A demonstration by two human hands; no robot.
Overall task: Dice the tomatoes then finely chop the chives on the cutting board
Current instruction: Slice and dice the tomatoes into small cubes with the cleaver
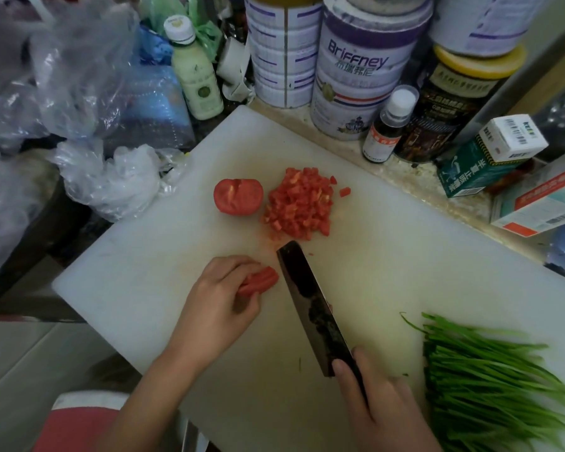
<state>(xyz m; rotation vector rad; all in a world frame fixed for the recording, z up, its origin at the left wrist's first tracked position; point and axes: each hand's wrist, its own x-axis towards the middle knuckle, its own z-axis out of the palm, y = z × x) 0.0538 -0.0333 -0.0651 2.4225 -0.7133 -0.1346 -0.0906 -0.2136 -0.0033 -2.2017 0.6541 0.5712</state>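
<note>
A white cutting board (pixel 150 265) fills the middle of the view. On its far part lie a tomato half (pixel 238 196), cut face up, and a heap of diced tomato (pixel 299 205) to its right. My left hand (pixel 222 298) holds a stack of tomato slices (pixel 261 281) with curled fingers. Just right of the slices stands a dark cleaver (pixel 310 305), its tip near the diced heap. My right hand (pixel 379 406) grips the cleaver's handle at the near edge. A bunch of green chives (pixel 490 376) lies uncut on the board's right end.
Large tins (pixel 356 70), small bottles (pixel 390 125) and cartons (pixel 493 158) crowd the counter behind the board. Crumpled plastic bags (pixel 79 93) and a pale green bottle (pixel 194 70) sit at the far left. The counter edge drops off at the near left.
</note>
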